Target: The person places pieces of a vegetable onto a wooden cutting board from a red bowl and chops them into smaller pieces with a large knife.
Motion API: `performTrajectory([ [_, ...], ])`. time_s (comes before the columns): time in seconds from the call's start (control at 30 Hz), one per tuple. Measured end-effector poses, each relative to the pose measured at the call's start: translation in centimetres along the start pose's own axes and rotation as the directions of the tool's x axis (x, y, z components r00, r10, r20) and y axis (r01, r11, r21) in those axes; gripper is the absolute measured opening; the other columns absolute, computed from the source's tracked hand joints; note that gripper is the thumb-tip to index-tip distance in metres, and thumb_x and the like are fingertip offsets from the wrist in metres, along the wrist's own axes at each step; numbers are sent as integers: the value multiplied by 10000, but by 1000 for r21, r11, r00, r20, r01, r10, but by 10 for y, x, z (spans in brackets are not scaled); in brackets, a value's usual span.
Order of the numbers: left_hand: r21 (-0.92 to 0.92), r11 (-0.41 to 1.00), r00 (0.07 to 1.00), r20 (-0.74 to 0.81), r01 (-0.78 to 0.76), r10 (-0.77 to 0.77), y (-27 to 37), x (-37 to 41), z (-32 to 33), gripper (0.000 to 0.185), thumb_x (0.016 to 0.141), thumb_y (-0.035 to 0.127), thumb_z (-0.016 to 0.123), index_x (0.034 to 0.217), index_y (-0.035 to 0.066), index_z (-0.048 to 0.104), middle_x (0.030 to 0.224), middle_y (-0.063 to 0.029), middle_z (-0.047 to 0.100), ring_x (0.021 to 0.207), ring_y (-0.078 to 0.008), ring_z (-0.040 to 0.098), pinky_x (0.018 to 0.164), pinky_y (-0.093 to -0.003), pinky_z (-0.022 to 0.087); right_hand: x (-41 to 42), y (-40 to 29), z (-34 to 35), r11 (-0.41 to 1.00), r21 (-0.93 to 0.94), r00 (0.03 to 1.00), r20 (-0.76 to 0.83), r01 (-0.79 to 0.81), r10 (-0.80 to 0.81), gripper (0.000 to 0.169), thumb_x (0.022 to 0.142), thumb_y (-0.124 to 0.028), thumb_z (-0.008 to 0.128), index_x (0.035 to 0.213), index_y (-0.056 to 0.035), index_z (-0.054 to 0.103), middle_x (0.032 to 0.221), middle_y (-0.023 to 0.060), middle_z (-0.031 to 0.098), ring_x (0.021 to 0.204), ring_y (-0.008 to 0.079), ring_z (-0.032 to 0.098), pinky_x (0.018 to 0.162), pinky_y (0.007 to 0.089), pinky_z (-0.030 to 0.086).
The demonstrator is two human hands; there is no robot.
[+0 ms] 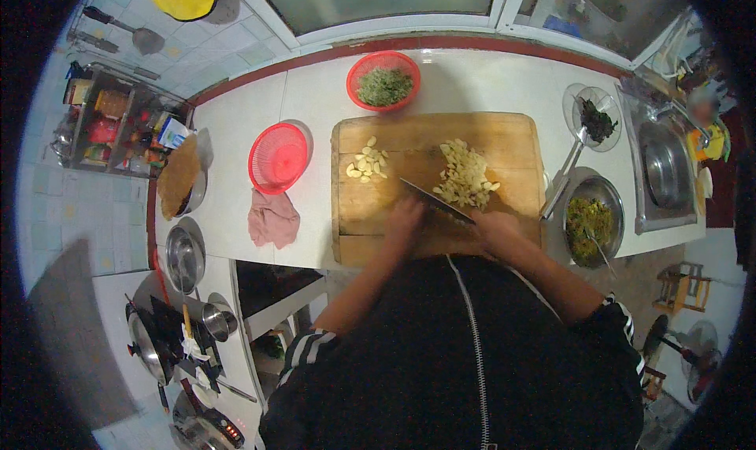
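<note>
My right hand [499,228] grips a kitchen knife [436,200]. Its blade slants away to the left above a wooden cutting board [440,126]. Close to the blade's left side is my left hand [406,214], blurred, so its fingers and anything under them cannot be made out. A heap of cut pale pieces [465,172], which look like garlic, lies on the board beyond the knife. Whole peeled garlic cloves [367,162] form a smaller pile at the board's left.
Behind the board stands a red plastic basket [353,90] of shredded greens. An empty red basket [280,160] and a pink cloth [273,218] are at left. To the right are a metal bowl of chopped food [590,225], a glass plate [572,104] and a sink [667,160].
</note>
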State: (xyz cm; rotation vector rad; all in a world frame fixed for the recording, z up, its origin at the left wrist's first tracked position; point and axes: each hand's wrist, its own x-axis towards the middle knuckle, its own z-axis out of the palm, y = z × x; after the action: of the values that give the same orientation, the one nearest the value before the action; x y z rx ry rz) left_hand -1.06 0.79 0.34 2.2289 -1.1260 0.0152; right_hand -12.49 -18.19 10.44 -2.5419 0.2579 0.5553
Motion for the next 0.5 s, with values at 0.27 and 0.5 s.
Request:
performTrajectory([
  [0.27, 81, 984, 986, -47, -157, 161, 1, 6, -9, 214, 698, 110, 543, 905, 56, 546, 920, -133, 533, 826, -317, 528, 674, -397, 455, 12, -3, 0, 998, -49, 998, 23, -49, 50, 210, 817, -243, 511, 881, -45, 539, 758, 187, 607, 721, 384, 588, 636, 490, 450],
  [0.5, 63, 994, 996, -3, -86, 86, -11, -3, 6, 222, 700, 85, 522, 918, 57, 547, 915, -130, 531, 828, -308, 525, 680, -394, 456, 20, -3, 16, 998, -64, 1000, -20, 23, -24, 230, 819, -252, 508, 921, -48, 540, 767, 189, 611, 738, 382, 594, 646, 481, 460],
])
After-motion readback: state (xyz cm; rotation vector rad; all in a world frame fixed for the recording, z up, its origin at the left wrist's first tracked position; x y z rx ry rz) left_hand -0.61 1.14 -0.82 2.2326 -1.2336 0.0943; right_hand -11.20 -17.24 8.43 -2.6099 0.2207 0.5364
